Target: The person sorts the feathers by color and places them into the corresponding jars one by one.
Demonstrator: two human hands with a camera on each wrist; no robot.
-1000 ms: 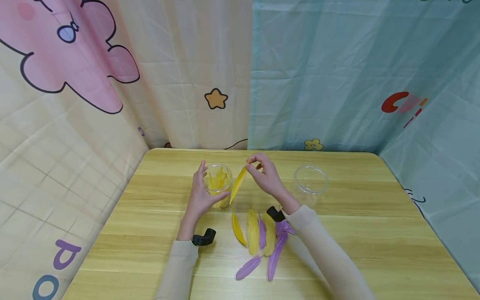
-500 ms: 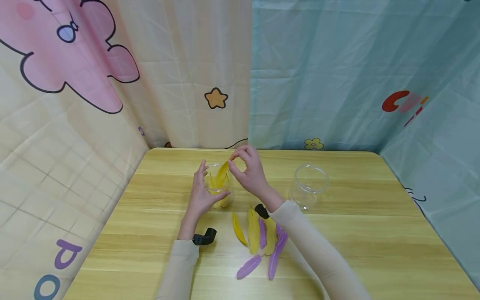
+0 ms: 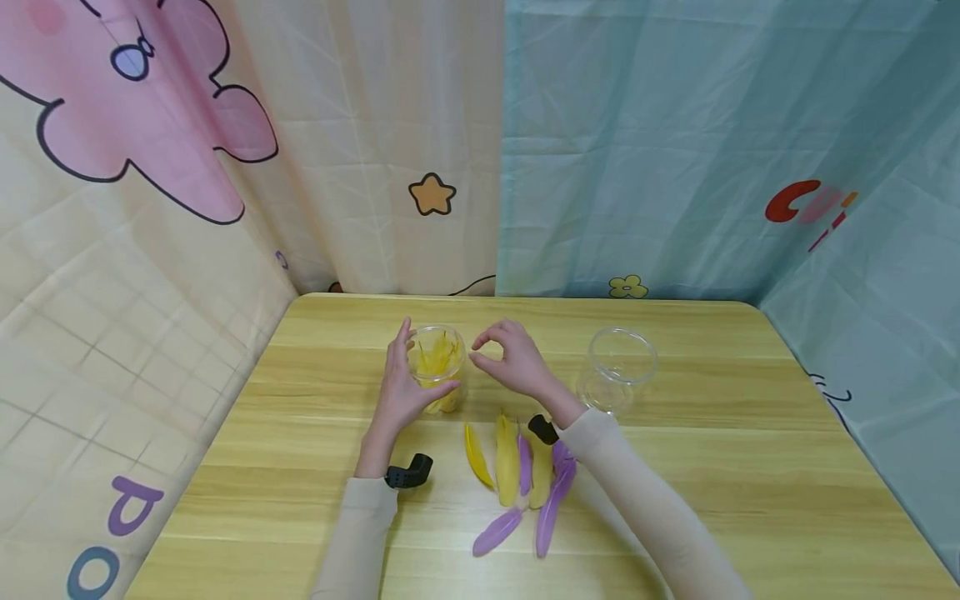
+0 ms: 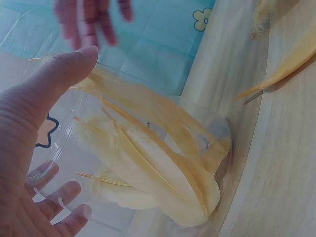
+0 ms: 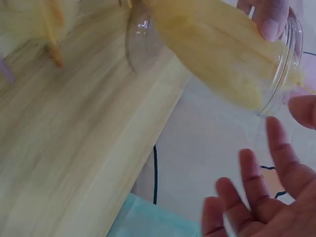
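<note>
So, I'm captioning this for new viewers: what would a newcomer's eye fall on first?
Probably the loose yellow and purple feathers low in the middle of the head view. Beyond them, the left hand holds a clear cup of yellow feathers, the right hand beside it holding nothing. A large pink cartoon figure stands out at upper left.

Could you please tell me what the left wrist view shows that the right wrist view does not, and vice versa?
Only the left wrist view shows the flower print on the curtain. Only the right wrist view shows a purple sliver, apparently a feather. Both show the left hand holding the clear cup of yellow feathers, the right hand, and the table.
</note>
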